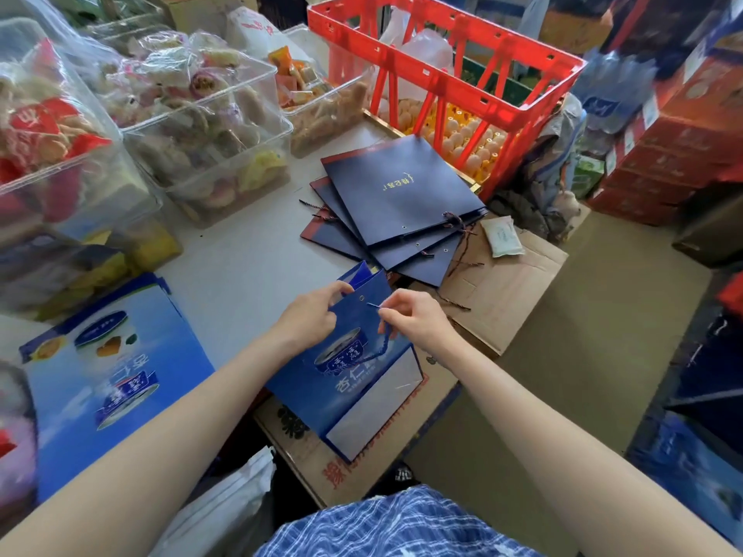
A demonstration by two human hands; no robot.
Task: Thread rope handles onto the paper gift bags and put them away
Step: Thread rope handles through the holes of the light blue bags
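Observation:
A flat blue paper gift bag (354, 391) with a printed tin picture lies tilted at the table's front edge. My left hand (311, 315) grips its top edge beside an eyelet. My right hand (410, 315) pinches the stiff tip of a blue rope handle (382, 343) close to the bag's second hole; the rope curls down across the bag's face. Behind it, a fanned pile of several dark blue bags (398, 207) lies flat, with twisted rope ends hanging from their eyelets.
Another stack of blue printed bags (116, 367) lies at the left. Clear plastic tubs of snacks (209, 134) fill the back left. A red crate (450, 82) over eggs stands behind. Cardboard boxes (510, 291) sit to the right, more cartons beyond.

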